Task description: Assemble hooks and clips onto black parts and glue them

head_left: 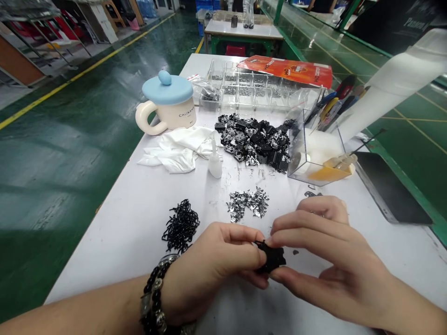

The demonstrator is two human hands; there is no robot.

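My left hand grips a small black plastic part between thumb and fingers. Pressed to the same part from the other side are the thumb and a fingertip of my right hand; its other fingers are bent. Fingers hide some of the part. Just beyond lies a pile of small silver metal pieces. A heap of thin black pieces rests left of my left hand. Farther back is a large pile of black parts with silver metal on them.
A small white squeeze bottle stands by white gloves and a lidded mug. Behind is a clear compartment tray under an orange packet. At right are a clear tool box and a phone.
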